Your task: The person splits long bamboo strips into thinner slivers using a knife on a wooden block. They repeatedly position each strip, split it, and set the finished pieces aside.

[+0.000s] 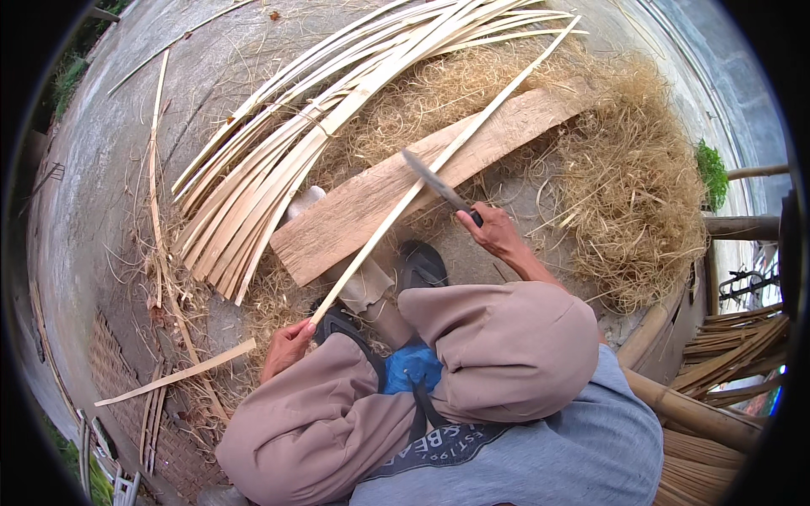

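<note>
- Pinching the near end of the long pale strip (462,139) with the left hand (289,344), on the lap side of the wooden board (363,208); crossing over the board with the strip and reaching past its far edge.
- Gripping the knife (439,182) by its dark handle, right hand (494,229) closed around it on the board's lap side; holding the blade over the strip, contact impossible to tell.
- For an even shave, probably best to lay the blade low, press lightly and use the board as backing.
- Draw the strip straight, without bending; watch for digging in along the grain.
- End strokes short of the left hand and the right knee (515,346), both lapward of the board.
- Avoid snagging the bundle of strips (337,110), up and left of the board, or the curly shavings (633,185) to its right.
- For more room, likely best to use the concrete floor (93,211), far left of the board.
</note>
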The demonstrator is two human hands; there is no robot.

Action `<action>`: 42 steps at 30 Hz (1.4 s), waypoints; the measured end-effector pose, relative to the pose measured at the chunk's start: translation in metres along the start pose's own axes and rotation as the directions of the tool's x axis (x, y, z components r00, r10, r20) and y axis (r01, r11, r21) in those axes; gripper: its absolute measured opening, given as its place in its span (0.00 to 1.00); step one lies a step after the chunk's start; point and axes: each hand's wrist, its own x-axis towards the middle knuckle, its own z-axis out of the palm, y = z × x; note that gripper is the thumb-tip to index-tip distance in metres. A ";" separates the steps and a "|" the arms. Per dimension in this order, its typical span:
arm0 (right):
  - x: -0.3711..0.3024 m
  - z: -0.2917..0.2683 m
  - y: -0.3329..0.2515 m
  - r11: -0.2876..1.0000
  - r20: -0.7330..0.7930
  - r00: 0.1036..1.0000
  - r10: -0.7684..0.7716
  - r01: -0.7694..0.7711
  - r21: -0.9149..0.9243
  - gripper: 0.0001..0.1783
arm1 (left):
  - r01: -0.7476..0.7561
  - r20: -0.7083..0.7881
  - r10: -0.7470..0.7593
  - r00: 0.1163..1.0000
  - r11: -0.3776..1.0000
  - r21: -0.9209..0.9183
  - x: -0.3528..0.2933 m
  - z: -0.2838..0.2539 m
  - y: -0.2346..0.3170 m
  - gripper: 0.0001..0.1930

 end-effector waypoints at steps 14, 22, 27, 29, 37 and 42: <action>-0.009 0.031 -0.035 0.993 0.068 0.995 0.077 -0.083 0.080 0.34 | -0.201 0.047 0.197 0.979 0.915 0.351 0.056 0.036 0.034 0.25; 0.013 -0.015 0.026 0.916 -0.022 0.916 0.400 -0.400 0.023 0.31 | -0.161 0.014 0.165 0.986 0.938 0.308 0.031 0.025 0.023 0.30; -0.047 0.038 -0.060 0.980 0.221 0.966 -0.137 0.164 -0.109 0.33 | -0.133 -0.064 0.160 0.985 0.941 0.312 0.027 0.035 0.015 0.29; -0.045 0.039 -0.051 0.987 0.082 0.989 -0.121 0.129 -0.099 0.33 | -0.116 -0.010 0.123 0.992 0.959 0.259 0.019 0.036 0.028 0.28; -0.028 0.021 -0.021 0.990 0.161 0.983 -0.090 0.106 -0.091 0.38 | 0.044 0.070 -0.054 0.996 0.990 0.137 -0.021 -0.006 0.004 0.25; 0.025 -0.016 0.005 0.988 0.047 0.989 0.140 -0.137 -0.078 0.35 | 0.181 0.132 -0.183 0.974 0.983 0.027 -0.047 -0.038 -0.002 0.23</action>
